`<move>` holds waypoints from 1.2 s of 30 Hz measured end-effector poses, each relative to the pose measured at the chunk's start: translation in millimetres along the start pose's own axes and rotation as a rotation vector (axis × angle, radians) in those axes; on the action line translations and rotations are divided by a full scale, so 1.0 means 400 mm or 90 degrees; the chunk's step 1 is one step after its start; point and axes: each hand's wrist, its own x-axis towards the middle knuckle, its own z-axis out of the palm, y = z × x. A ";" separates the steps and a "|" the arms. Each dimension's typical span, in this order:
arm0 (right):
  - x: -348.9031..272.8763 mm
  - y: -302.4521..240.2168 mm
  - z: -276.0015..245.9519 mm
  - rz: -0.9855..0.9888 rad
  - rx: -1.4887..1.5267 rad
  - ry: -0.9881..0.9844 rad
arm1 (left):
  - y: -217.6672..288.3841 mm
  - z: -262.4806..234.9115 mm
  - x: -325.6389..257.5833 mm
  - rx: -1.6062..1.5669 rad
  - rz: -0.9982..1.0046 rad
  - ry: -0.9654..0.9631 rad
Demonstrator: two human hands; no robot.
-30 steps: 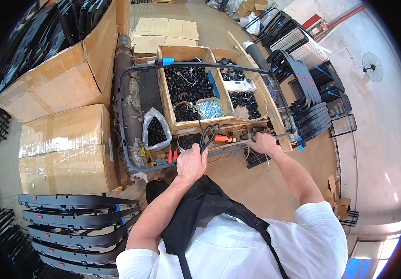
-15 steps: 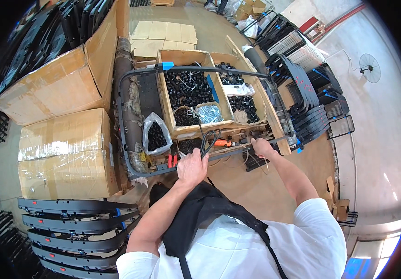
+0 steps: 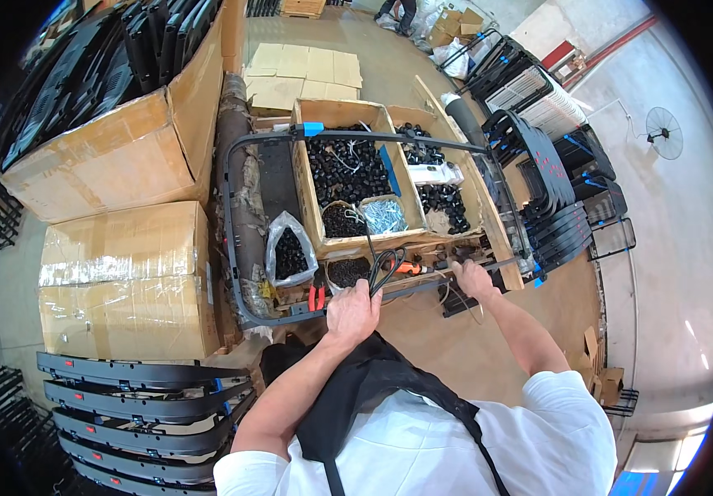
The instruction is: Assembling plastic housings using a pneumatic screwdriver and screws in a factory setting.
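Observation:
A large dark rectangular frame (image 3: 230,207) with rounded corners lies across the workbench, around a wooden parts box. At its near rail, my left hand (image 3: 353,312) is closed on a looped black cable (image 3: 387,266). Farther right, my right hand (image 3: 472,279) has its fingers curled at the near rail; what they hold, if anything, is hidden. Between the hands, an orange-and-black power screwdriver (image 3: 410,268) lies behind the rail. Red-handled pliers (image 3: 316,298) are just left of my left hand. A tub of small dark screws (image 3: 346,271) stands behind it.
The wooden box (image 3: 313,194) holds black plastic parts and bags of screws. A clear bag of black parts (image 3: 292,255) sits at its left. Cardboard boxes (image 3: 125,281) and stacked dark panels (image 3: 137,413) stand left. Frames (image 3: 530,157) lean at right. Far off, a person's legs (image 3: 406,15) show.
The whole scene has shifted slightly down and right in the picture. Both hands keep nearly the same places along the frame's near rail, and the cable stays in my left hand.

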 end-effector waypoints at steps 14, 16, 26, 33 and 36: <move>-0.068 -0.120 -0.194 0.028 -0.232 -0.403 | 0.003 -0.017 0.005 0.006 -0.014 -0.021; -0.091 -0.117 -0.197 0.031 -0.196 -0.240 | 0.003 -0.017 0.004 0.005 -0.017 -0.021; -0.083 -0.124 -0.174 -0.050 -0.189 -0.108 | 0.004 -0.008 0.005 -0.004 -0.021 -0.018; -0.022 -0.086 -0.141 -0.084 -0.282 -0.128 | 0.007 -0.018 0.004 -0.006 0.004 0.001; -0.046 -0.098 -0.166 -0.083 -0.268 -0.157 | 0.008 -0.020 -0.011 -0.001 -0.019 -0.031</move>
